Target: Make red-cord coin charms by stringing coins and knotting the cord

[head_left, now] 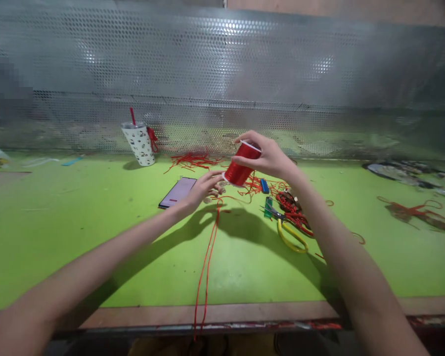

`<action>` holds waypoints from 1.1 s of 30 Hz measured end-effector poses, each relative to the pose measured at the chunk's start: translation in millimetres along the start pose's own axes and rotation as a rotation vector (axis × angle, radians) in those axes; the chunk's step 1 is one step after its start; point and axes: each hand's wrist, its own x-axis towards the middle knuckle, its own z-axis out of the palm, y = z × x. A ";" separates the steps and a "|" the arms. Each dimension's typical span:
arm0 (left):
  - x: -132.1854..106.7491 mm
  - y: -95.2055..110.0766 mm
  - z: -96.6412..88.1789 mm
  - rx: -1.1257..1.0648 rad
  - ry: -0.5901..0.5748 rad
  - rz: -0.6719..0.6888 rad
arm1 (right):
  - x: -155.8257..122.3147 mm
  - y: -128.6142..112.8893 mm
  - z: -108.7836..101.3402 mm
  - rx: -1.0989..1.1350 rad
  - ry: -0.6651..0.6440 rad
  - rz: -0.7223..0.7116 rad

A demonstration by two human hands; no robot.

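Observation:
My right hand (263, 157) grips a spool of red cord (239, 168) with white rims, tilted and raised above the green table (126, 267). My left hand (206, 188) is just left of the spool, its fingers spread and slightly bent. Its index fingertip reaches the spool's lower rim; whether it touches I cannot tell. Below the hands, a doubled red cord (209, 247) with a loop at its top runs down over the table's front edge. A phone (178, 192) lies beside my left hand.
Scissors with yellow handles (292, 240) lie right of centre, by a green lighter (268, 206), a blue item (264, 186) and a bundle of red cords (291, 205). Red cord scraps (195, 159) lie behind. A patterned tumbler (140, 143) stands before the perforated metal panel (207, 64).

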 end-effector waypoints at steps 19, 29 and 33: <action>-73.2 -7.8 -28.2 0.134 -0.045 -0.091 | 0.6 63.0 11.2 0.220 0.385 0.388; -141.8 5.7 -77.5 0.254 0.146 -0.030 | -12.6 58.9 15.9 0.251 -0.065 0.380; -163.9 -6.1 -94.2 0.379 0.157 -0.055 | -10.2 65.0 14.0 0.415 0.137 0.497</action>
